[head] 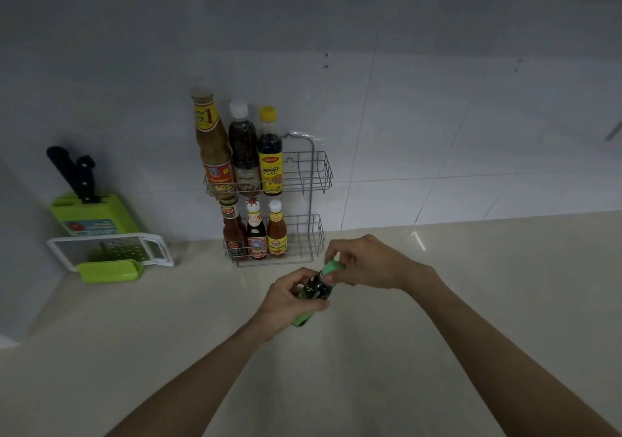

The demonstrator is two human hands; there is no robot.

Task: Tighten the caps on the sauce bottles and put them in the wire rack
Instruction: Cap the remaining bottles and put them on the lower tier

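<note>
White tiled wall (437, 116), beige countertop (370, 369), dim light

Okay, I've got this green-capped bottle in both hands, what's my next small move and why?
Probably finish twisting the green cap tight: the right hand has its grip on it while the left hand holds the dark bottle. Then it can go in the wire rack, whose right side looks free on both shelves.

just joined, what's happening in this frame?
A person holds a dark sauce bottle over the counter, left hand around its body, right hand on its green cap. The wire rack against the wall already has three bottles on each tier, with free space at the right of both.
</note>
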